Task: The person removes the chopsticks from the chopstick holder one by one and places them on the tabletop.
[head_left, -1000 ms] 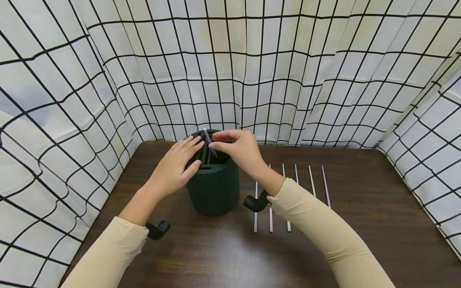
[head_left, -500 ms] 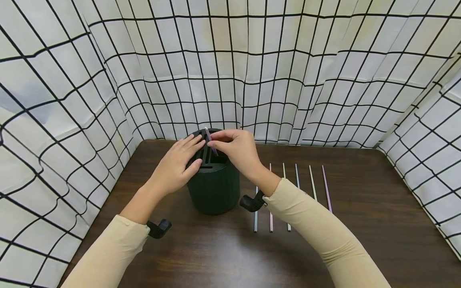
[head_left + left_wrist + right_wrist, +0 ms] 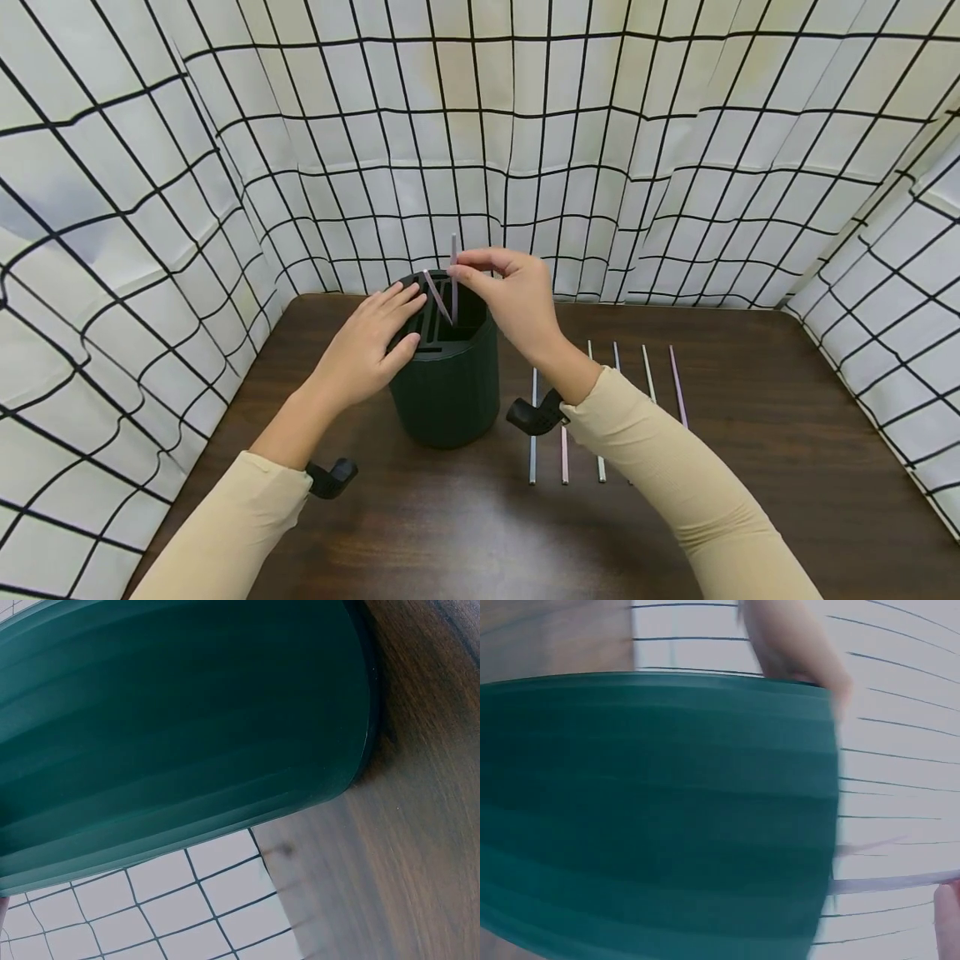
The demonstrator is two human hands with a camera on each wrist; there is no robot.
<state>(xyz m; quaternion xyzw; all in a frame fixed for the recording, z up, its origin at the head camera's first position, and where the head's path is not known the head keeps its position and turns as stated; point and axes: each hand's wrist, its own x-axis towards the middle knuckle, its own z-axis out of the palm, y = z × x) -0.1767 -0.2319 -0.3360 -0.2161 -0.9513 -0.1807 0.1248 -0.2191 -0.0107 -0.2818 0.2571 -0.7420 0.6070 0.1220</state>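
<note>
A dark green round holder (image 3: 444, 400) with a black slotted top stands upright on the table. My left hand (image 3: 367, 346) rests on the left of its top, fingers spread fairly straight. Over the open compartment at the right of the top, my right hand (image 3: 513, 304) pinches a thin lilac straw-like stick (image 3: 454, 292) between thumb and fingers. This stick stands nearly upright, its lower end inside the holder. Another pinkish-lilac stick (image 3: 437, 293) leans left in the same compartment. In the right wrist view, the held stick (image 3: 885, 884) rises past the holder's rim.
Several pastel sticks lie in a row right of the holder, including a blue one (image 3: 533, 458), a pink one (image 3: 565, 458) and a purple one (image 3: 678, 387). My right forearm crosses over some. A white black-gridded curtain (image 3: 600, 150) surrounds the dark wooden table (image 3: 420, 533).
My right hand has moved up and slightly right, with the lilac stick now upright in its fingers. The other stick now shows apart from it, leaning left. My left hand stays put.
</note>
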